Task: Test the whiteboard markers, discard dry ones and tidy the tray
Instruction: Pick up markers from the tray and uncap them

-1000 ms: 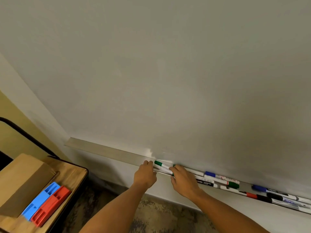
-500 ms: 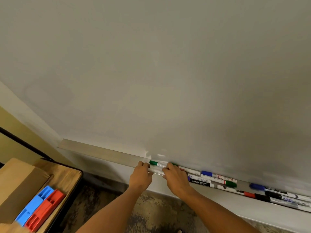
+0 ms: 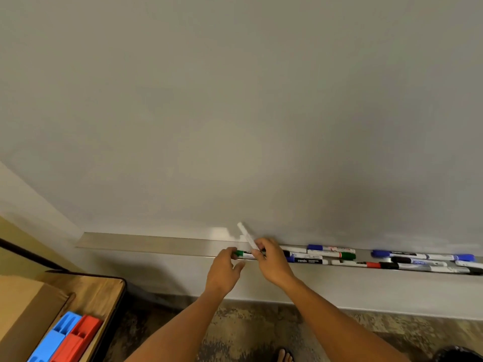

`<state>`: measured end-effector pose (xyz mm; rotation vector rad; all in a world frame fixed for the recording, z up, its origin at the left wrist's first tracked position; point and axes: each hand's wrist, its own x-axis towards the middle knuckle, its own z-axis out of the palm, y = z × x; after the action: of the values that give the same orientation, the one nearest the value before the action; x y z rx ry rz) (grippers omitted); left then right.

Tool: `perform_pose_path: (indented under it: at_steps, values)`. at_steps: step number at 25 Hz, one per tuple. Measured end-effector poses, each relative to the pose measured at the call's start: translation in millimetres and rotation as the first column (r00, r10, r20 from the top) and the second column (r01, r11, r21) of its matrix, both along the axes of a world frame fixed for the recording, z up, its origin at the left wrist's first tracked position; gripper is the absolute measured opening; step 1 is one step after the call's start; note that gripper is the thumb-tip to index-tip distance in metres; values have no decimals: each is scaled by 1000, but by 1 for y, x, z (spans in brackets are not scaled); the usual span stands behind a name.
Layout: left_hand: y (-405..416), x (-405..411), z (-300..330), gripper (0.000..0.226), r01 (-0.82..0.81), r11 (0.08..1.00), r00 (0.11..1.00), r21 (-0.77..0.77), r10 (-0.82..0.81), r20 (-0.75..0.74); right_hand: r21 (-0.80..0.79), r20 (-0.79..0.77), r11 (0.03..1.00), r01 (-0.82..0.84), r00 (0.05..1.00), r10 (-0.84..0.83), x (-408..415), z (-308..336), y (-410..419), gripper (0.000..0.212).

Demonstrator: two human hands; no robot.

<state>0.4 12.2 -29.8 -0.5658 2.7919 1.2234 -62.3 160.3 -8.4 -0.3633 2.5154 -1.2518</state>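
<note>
- The right hand's fingers [image 3: 257, 250] pinch a white marker [image 3: 245, 235] near its lower end; the barrel angles up and to the left, its far end against the whiteboard [image 3: 235, 113].
- The left hand [image 3: 222, 270] sits just left of it, fingers loosely curled, fingertips at the green-capped marker [image 3: 242, 254] lying in the tray [image 3: 156, 242]; whether they grip it cannot be told.
- The held marker looks plain white and is blurred.
- To the right, roughly ten more markers lie in the tray in two loose clusters, with blue, green, red and black caps.
</note>
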Motion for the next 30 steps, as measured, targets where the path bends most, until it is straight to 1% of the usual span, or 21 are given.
perform_pose_path:
  at_steps: [2, 3, 5, 7, 8, 10, 12, 14, 17, 19, 22, 24, 26, 28, 30]
  values:
    - [0, 3, 10, 33, 88, 995, 995, 47, -85, -56, -184, 159, 975, 124, 983, -95, 12, 15, -1, 12]
    - [1, 3, 17, 33, 126, 990, 987, 62, -119, -104, -270, 235, 943, 193, 963, -130, 19, 22, -1, 13]
    - [4, 4, 33, 39, 164, 980, 972, 111, -142, -187, -418, 364, 839, 349, 910, -198, 33, 34, 3, 18]
    - [11, 7, 50, 39, 212, 966, 963, 148, -181, -199, -513, 439, 719, 469, 863, -250, 43, 45, 11, 21]
    - [14, 8, 57, 35, 260, 955, 955, 143, -233, -181, -540, 454, 675, 503, 849, -271, 49, 50, 16, 21]
    - [23, 13, 66, 30, 360, 931, 925, 55, -349, -150, -576, 464, 612, 543, 833, -302, 59, 61, 26, 18]
    - [35, 18, 74, 41, 404, 913, 896, -58, -407, -177, -601, 455, 571, 559, 827, -331, 67, 69, 34, 17]
    - [45, 19, 82, 43, 392, 912, 883, -118, -409, -231, -603, 419, 572, 557, 830, -367, 72, 76, 40, 19]
    - [55, 12, 98, 30, 409, 885, 849, -223, -459, -262, -609, 394, 560, 561, 827, -401, 72, 86, 43, 21]
    - [60, 3, 112, 24, 419, 873, 843, -250, -477, -250, -627, 397, 548, 554, 832, -387, 68, 96, 47, 21]
    - [74, -7, 129, 18, 438, 859, 826, -263, -501, -259, -655, 368, 563, 504, 863, -344, 58, 111, 64, 24]
    - [87, -12, 134, 27, 457, 852, 816, -256, -516, -261, -664, 360, 573, 480, 877, -317, 51, 121, 76, 26]
    - [108, -20, 144, 34, 445, 857, 829, -258, -504, -244, -670, 344, 587, 454, 891, -296, 45, 134, 92, 26]
    - [132, -30, 156, 39, 435, 857, 832, -278, -500, -240, -660, 319, 606, 444, 896, -310, 39, 147, 110, 26]
    - [152, -35, 169, 42, 463, 848, 813, -258, -522, -257, -651, 284, 624, 432, 901, -328, 33, 159, 128, 28]
